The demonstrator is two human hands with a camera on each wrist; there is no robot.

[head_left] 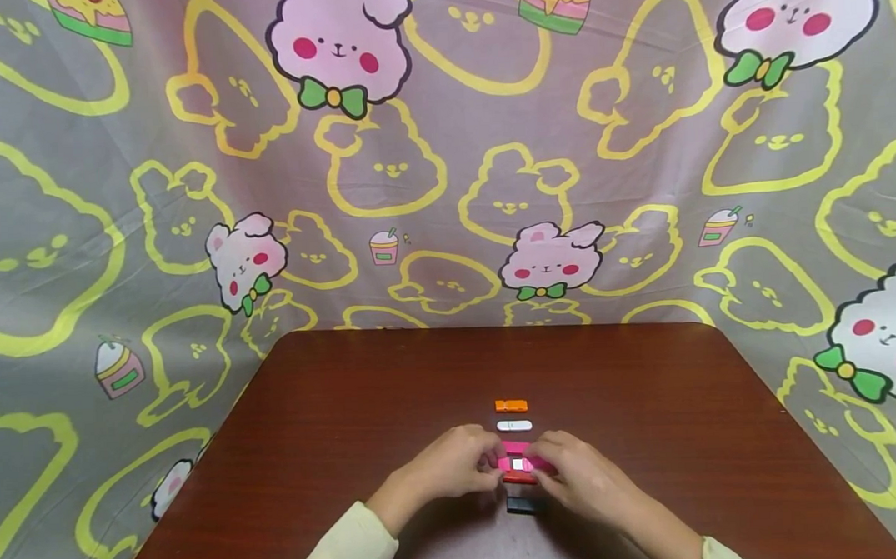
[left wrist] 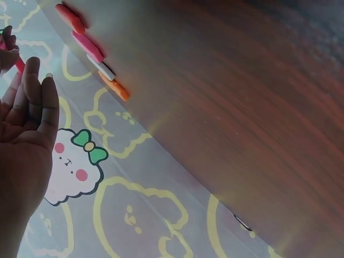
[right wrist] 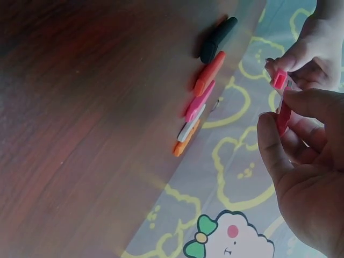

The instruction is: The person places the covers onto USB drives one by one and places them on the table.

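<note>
Above the table, my two hands hold the parts of a pink USB stick. Thumb and fingers of my left hand [head_left: 463,462] pinch its small hollow cap [right wrist: 280,79]. My right hand [head_left: 588,478] pinches the stick's body [right wrist: 285,115], and its metal connector [head_left: 518,465] shows between the hands, bare of the cap. In the right wrist view the cap and body are apart, close to each other. Below them on the table lie a red stick [head_left: 519,477] and another pink stick [head_left: 514,447], partly covered by my hands in the head view.
The row on the brown table [head_left: 348,392] also has a white stick [head_left: 514,426] and an orange stick [head_left: 511,406] farther away, and a black stick [head_left: 523,505] nearest me. A patterned cloth [head_left: 441,130] hangs behind and beside the table.
</note>
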